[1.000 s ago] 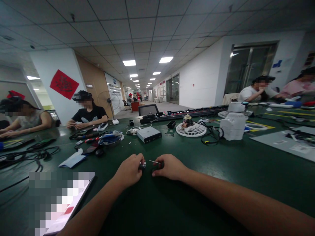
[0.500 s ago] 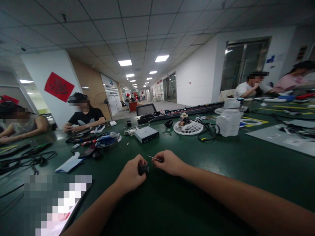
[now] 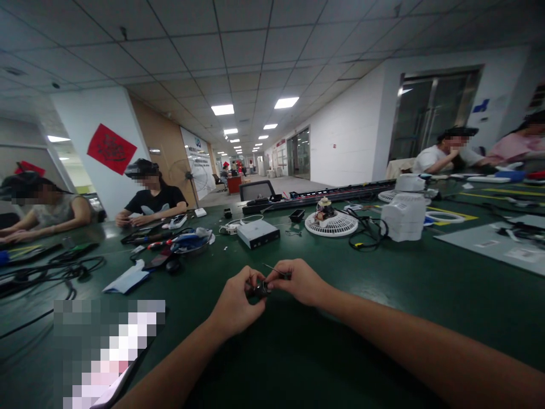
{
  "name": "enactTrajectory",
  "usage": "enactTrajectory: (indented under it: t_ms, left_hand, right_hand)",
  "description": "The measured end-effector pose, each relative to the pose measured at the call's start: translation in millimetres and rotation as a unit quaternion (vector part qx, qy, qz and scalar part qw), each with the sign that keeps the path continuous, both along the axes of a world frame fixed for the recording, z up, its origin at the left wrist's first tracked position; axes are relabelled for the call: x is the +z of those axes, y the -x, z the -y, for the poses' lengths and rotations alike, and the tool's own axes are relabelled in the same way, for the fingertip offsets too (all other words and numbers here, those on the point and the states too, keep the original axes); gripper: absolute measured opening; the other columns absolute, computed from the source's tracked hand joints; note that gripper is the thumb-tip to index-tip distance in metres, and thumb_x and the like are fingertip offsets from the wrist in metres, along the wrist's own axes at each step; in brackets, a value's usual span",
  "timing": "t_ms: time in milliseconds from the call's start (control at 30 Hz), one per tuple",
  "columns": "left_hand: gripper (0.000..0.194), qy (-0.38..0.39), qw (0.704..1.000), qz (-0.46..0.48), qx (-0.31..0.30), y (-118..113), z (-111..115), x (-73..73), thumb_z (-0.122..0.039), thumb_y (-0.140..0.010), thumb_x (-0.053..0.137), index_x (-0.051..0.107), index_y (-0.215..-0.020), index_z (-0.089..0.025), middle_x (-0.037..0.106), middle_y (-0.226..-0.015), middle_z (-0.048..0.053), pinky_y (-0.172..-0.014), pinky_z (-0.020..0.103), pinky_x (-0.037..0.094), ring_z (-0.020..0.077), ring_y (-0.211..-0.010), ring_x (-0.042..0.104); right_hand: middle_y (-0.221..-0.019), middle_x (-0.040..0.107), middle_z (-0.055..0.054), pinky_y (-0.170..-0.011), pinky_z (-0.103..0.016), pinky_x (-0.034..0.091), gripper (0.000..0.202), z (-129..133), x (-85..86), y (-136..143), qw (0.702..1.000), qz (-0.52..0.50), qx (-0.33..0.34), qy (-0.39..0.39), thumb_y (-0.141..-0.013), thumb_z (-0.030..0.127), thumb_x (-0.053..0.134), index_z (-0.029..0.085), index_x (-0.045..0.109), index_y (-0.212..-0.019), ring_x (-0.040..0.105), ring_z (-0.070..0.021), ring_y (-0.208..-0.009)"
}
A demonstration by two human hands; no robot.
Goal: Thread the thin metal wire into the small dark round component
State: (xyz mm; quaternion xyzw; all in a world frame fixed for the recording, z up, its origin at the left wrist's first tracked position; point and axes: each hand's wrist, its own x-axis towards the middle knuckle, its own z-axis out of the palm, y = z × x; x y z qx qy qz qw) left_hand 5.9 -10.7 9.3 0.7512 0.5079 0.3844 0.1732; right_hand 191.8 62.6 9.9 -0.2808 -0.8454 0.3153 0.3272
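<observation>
Above the green table (image 3: pixel 332 352), my left hand (image 3: pixel 241 298) is closed around a small dark part (image 3: pixel 260 289), its fingers curled round the left side. My right hand (image 3: pixel 297 279) pinches a thin metal-shafted tool (image 3: pixel 273 269), whose shaft slants up and left past the fingers. The right fingertips meet the near end of the dark part, so both hands are touching or nearly touching. Fine detail of the part is too small and dim to tell.
Ahead lie a silver box-shaped drive (image 3: pixel 258 234), a white fan grille with a motor (image 3: pixel 332 222) and a white plastic housing (image 3: pixel 402 217). Cables and a blue cloth (image 3: pixel 187 241) are at left, near a folded light-blue sheet (image 3: pixel 126 277). People sit around the table.
My hands have come together, with the right fingertips now at the dark part. The tool's shaft points more upward. The whole view has shifted slightly.
</observation>
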Motion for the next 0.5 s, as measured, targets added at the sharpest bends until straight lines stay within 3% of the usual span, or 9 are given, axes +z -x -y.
enactTrajectory:
  t_ms: [133,300,500]
  left_hand:
    - [0.024,-0.007,0.999,0.022,-0.023,-1.5,1.4,1.5,-0.014,-0.072,0.064,0.042,-0.074,-0.021,0.068,-0.097,0.005,-0.076,0.03,0.051,0.0172,-0.086,0.064]
    - [0.023,0.003,1.0,0.012,0.01,-2.3,0.0,-0.4,-0.015,-0.071,0.066,0.045,-0.078,-0.021,0.069,-0.091,0.005,-0.077,0.032,0.052,0.0181,-0.084,0.065]
    - [0.026,-0.005,0.999,0.027,-0.035,0.2,-0.6,-1.1,-0.013,-0.071,0.064,0.039,-0.073,-0.022,0.069,-0.099,0.005,-0.081,0.033,0.052,0.0192,-0.094,0.065]
  right_hand:
    - [-0.078,0.072,-0.001,-0.071,-0.026,0.045,0.007,-1.9,-2.5,-0.1,0.999,-0.037,-0.01,0.017,-0.074,0.018,0.073,0.018,0.075,-0.08,0.063,-0.0148,-0.074]
    - [-0.074,0.069,0.0,-0.064,-0.025,0.044,0.01,-3.6,-8.3,0.4,0.996,-0.078,-0.006,0.033,-0.071,0.023,0.076,0.018,0.073,-0.079,0.06,-0.0139,-0.07]
    - [-0.076,0.064,0.001,-0.062,-0.024,0.042,0.02,-8.3,-9.3,1.7,0.998,-0.059,-0.003,0.037,-0.062,0.023,0.082,0.017,0.072,-0.078,0.055,-0.0126,-0.069]
